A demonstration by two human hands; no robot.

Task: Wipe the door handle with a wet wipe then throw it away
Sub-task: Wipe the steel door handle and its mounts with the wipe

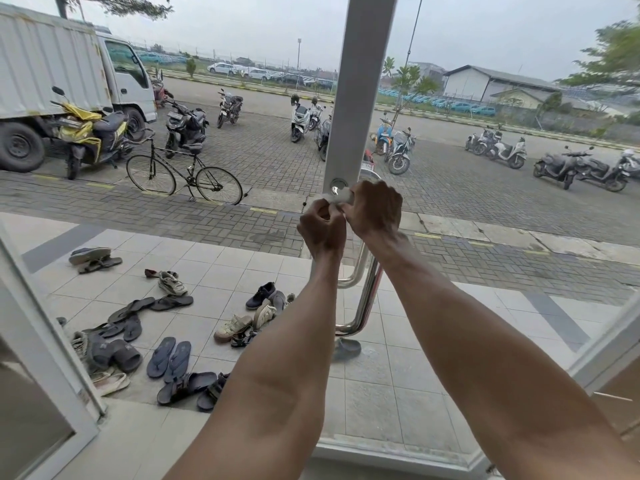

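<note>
Wet wipe: small white wad, centre of the frame, pinched between both hands, right at the upper mount of the door handle.
Left hand: curled closed, fingertips gripping the wipe's lower left edge; sits lower and to the left of the other hand.
Right hand: closed around the top bend of the handle with the wipe under its fingers; the nearer of the two to the metal.
Door handle: polished steel tube on the grey door post; long axis near vertical, running from the hands down to a lower bend in the lower centre of the frame.
Key relation: almost the whole bar lies straight below the hands, so the wiping stroke would judgeably run downward along the tube.
Step, as judged: start of wiping, at the top end; the lower run looks not yet reached.
Bin: none in view.
</note>
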